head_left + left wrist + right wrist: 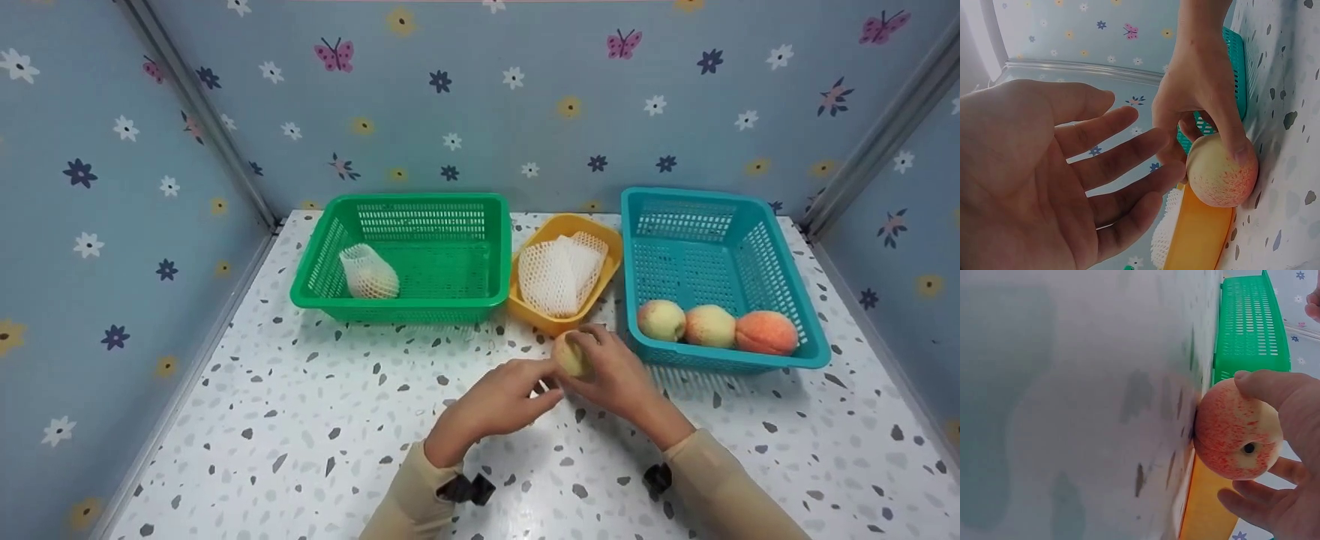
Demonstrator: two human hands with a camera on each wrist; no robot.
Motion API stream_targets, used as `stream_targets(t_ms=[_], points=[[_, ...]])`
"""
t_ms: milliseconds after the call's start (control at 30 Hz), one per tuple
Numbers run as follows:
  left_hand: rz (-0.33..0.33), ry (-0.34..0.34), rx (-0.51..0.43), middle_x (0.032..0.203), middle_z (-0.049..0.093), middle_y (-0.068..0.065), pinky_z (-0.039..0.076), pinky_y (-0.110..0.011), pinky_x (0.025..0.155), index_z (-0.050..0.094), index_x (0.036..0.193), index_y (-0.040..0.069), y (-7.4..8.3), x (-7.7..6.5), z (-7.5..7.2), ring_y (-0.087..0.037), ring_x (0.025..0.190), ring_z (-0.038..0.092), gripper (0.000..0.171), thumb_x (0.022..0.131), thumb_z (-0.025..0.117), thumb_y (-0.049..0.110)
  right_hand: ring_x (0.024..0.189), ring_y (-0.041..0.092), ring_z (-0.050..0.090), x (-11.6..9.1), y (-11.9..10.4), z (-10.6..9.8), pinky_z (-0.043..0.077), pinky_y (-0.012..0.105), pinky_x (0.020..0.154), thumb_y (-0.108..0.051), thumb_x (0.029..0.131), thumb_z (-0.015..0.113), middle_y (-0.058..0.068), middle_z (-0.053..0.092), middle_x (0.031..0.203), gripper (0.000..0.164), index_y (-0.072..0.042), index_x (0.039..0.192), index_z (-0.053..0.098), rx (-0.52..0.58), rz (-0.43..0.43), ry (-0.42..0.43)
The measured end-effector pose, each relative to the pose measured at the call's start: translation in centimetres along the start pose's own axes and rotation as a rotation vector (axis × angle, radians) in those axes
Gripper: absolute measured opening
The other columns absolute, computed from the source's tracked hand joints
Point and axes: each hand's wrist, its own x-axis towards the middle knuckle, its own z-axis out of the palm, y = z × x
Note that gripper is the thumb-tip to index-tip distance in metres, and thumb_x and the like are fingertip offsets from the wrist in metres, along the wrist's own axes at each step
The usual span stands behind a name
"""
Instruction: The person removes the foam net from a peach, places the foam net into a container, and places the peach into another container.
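My right hand (pixel 611 373) grips a pale yellow-red peach (pixel 1235 433) on the speckled table, just in front of the small yellow basket (pixel 551 324). In the right wrist view the thumb lies on one side of the peach and the fingers on the other. Beside it, my left hand (pixel 504 401) holds nothing; its fingers are extended toward the peach in the left wrist view. White foam net sleeves (pixel 559 274) lie in the yellow basket. Three more peaches (pixel 711 327) sit in a row along the near side of the blue basket (pixel 814 352).
At the left stands a green basket (pixel 401 304) with one net-wrapped fruit (pixel 370 274) at its left end. The speckled table (pixel 300 450) stretches in front of the baskets. Flower-patterned walls (pixel 480 97) enclose the table at the back and both sides.
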Motion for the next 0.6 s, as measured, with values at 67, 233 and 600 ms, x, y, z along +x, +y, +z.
stream_targets(t_ms=[67, 233, 600], points=[[-0.005, -0.004, -0.005, 0.09, 0.054, 0.014, 0.043, -0.02, 0.071, 0.054, 0.101, 0.025, -0.08, 0.0, 0.05, -0.001, 0.083, 0.051, 0.013, 0.089, 0.051, 0.027, 0.091, 0.017, 0.045, 0.06, -0.03, 0.13, 0.044, 0.035, 0.067, -0.057, 0.073, 0.056, 0.002, 0.046, 0.113, 0.059, -0.019, 0.117, 0.051, 0.01, 0.006, -0.006], [0.004, -0.008, -0.022, 0.092, 0.055, 0.014, 0.043, -0.02, 0.071, 0.053, 0.104, 0.024, -0.22, 0.04, -0.01, -0.001, 0.084, 0.051, 0.015, 0.089, 0.051, 0.026, 0.09, 0.017, 0.044, 0.15, -0.23, 0.2, 0.044, 0.034, 0.066, -0.055, 0.074, 0.058, 0.003, 0.046, 0.114, 0.057, -0.018, 0.116, 0.052, 0.027, 0.014, -0.008], [-0.013, 0.012, -0.075, 0.097, 0.058, 0.008, 0.044, -0.024, 0.074, 0.058, 0.105, 0.015, -0.91, 0.18, -0.21, -0.003, 0.086, 0.053, 0.021, 0.089, 0.05, 0.027, 0.09, 0.018, 0.046, -0.59, -0.54, -0.21, 0.044, 0.035, 0.062, -0.04, 0.061, 0.075, 0.003, 0.049, 0.109, 0.059, -0.014, 0.11, 0.055, 0.023, -0.044, 0.063]])
